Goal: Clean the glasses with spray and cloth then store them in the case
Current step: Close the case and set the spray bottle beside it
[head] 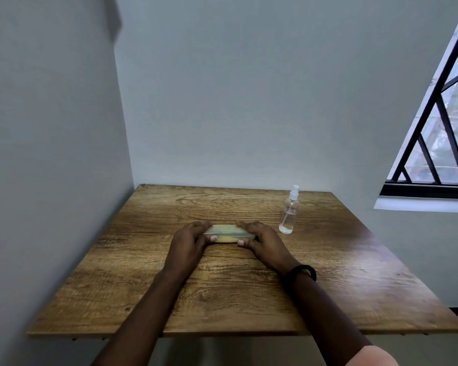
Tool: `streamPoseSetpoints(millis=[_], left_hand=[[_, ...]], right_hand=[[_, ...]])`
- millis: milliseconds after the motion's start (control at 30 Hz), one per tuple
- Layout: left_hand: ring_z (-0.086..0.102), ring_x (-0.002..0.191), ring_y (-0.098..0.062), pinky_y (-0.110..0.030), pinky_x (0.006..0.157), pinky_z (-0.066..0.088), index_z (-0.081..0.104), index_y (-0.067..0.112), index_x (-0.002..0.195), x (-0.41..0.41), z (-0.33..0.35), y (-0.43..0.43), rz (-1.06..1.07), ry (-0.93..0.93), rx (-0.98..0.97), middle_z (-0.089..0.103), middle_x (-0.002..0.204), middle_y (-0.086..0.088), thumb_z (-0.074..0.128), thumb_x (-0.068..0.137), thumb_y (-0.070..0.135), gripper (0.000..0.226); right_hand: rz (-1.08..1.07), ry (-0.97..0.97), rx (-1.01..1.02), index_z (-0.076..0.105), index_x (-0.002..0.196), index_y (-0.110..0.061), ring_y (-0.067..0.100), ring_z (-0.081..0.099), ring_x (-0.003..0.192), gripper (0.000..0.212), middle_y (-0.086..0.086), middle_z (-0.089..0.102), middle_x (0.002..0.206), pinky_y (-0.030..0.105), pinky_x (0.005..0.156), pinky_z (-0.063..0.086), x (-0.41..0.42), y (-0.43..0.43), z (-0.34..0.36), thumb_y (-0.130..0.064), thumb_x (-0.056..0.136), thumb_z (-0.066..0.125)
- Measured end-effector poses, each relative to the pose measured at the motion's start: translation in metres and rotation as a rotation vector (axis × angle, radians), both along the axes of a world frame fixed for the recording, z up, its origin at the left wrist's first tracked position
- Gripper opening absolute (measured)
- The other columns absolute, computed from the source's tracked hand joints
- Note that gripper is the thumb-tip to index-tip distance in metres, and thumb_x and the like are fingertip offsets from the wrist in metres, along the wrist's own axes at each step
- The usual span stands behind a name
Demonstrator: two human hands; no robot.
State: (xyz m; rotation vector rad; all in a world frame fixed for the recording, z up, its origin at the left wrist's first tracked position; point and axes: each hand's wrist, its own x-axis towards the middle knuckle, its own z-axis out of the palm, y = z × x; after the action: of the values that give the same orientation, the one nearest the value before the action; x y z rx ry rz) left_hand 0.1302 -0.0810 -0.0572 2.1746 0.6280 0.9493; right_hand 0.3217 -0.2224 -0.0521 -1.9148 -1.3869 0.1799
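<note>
The left hand point(188, 240) is gripping the left end of the case point(229, 233), fingers curling over its top and the thumb pressing on its near edge. The right hand point(262, 239) is mirroring it at the right end, so both hands are clasping the case between them. The case, pale and translucent, is lying flat on the counter point(222, 294) just below the middle of the frame, its long side facing the person. Holding both ends like this is probably steadying the shell so the lid can be prised up or pressed down; which of the two is not showing. The glasses and the cloth are not appearing anywhere, and whether they are lying inside the case is too blurred to tell.

A dark band point(303, 272) is circling the right wrist. Just right of the right hand, the clear spray bottle point(288, 215) is standing upright, near but apart, likely parked within easy reach. A barred window point(439, 128) is filling the upper right of the frame
</note>
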Motion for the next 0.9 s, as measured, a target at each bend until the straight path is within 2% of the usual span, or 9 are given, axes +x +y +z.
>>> streamPoseSetpoints(millis=[433, 500, 567, 667, 767, 833, 900], left_hand=[[0.062, 0.116, -0.013, -0.024, 0.094, 0.045, 0.072, 0.018, 0.129, 0.000, 0.000, 0.000, 0.006, 0.008, -0.001, 0.070, 0.130, -0.001, 0.073, 0.093, 0.027, 0.037], [0.062, 0.116, -0.015, -0.025, 0.094, 0.045, 0.071, 0.018, 0.130, 0.000, -0.001, -0.001, 0.011, 0.011, 0.004, 0.070, 0.130, -0.001, 0.073, 0.093, 0.026, 0.037], [0.061, 0.115, -0.014, -0.024, 0.093, 0.045, 0.071, 0.017, 0.130, 0.001, -0.001, -0.001, 0.011, 0.015, 0.017, 0.070, 0.130, -0.001, 0.072, 0.093, 0.025, 0.037], [0.059, 0.113, -0.010, -0.023, 0.092, 0.042, 0.070, 0.016, 0.131, 0.002, 0.000, -0.001, 0.020, 0.021, 0.026, 0.070, 0.130, 0.000, 0.073, 0.092, 0.023, 0.039], [0.057, 0.113, -0.008, -0.021, 0.093, 0.041, 0.070, 0.016, 0.131, 0.003, 0.001, -0.002, 0.025, 0.023, 0.030, 0.069, 0.130, 0.001, 0.074, 0.092, 0.022, 0.040], [0.060, 0.115, -0.011, -0.022, 0.093, 0.041, 0.070, 0.016, 0.131, 0.003, 0.000, -0.002, 0.019, 0.020, 0.025, 0.069, 0.130, 0.000, 0.074, 0.091, 0.021, 0.040], [0.062, 0.116, -0.015, -0.023, 0.094, 0.044, 0.071, 0.015, 0.130, 0.004, -0.001, -0.002, 0.012, 0.015, 0.022, 0.069, 0.130, 0.000, 0.074, 0.091, 0.020, 0.039]], right_hand=[[-0.016, 0.014, -0.010, 0.058, 0.142, -0.023, 0.014, 0.059, 0.112, 0.057, -0.002, 0.064, 0.120, 0.025, 0.094, 0.046, -0.002, -0.001, 0.002, -0.031, 0.089, 0.076], [-0.029, 0.004, -0.011, 0.057, 0.142, -0.026, 0.016, 0.058, 0.113, 0.060, -0.003, 0.062, 0.120, 0.028, 0.095, 0.047, -0.003, -0.002, 0.002, -0.035, 0.086, 0.077], [-0.047, -0.048, 0.016, 0.053, 0.144, -0.029, 0.014, 0.052, 0.121, 0.064, -0.003, 0.057, 0.130, 0.030, 0.100, 0.046, -0.006, -0.002, 0.001, -0.044, 0.086, 0.075], [-0.179, -0.205, 0.225, 0.050, 0.144, -0.029, 0.011, 0.043, 0.129, 0.059, -0.005, 0.049, 0.140, 0.030, 0.104, 0.042, -0.015, -0.007, 0.012, -0.044, 0.090, 0.069], [-0.438, -0.382, 0.547, 0.054, 0.139, -0.018, 0.017, 0.041, 0.132, 0.065, 0.005, 0.046, 0.142, 0.034, 0.107, 0.041, -0.019, -0.015, 0.029, -0.034, 0.082, 0.080], [-0.599, -0.357, 0.698, 0.049, 0.140, -0.012, 0.024, 0.036, 0.138, 0.077, 0.011, 0.038, 0.148, 0.041, 0.111, 0.035, -0.017, -0.019, 0.035, -0.035, 0.075, 0.085], [-0.702, -0.249, 0.761, 0.039, 0.146, -0.010, 0.028, 0.029, 0.145, 0.091, 0.014, 0.028, 0.155, 0.048, 0.114, 0.031, -0.007, -0.020, 0.036, -0.037, 0.073, 0.086]])
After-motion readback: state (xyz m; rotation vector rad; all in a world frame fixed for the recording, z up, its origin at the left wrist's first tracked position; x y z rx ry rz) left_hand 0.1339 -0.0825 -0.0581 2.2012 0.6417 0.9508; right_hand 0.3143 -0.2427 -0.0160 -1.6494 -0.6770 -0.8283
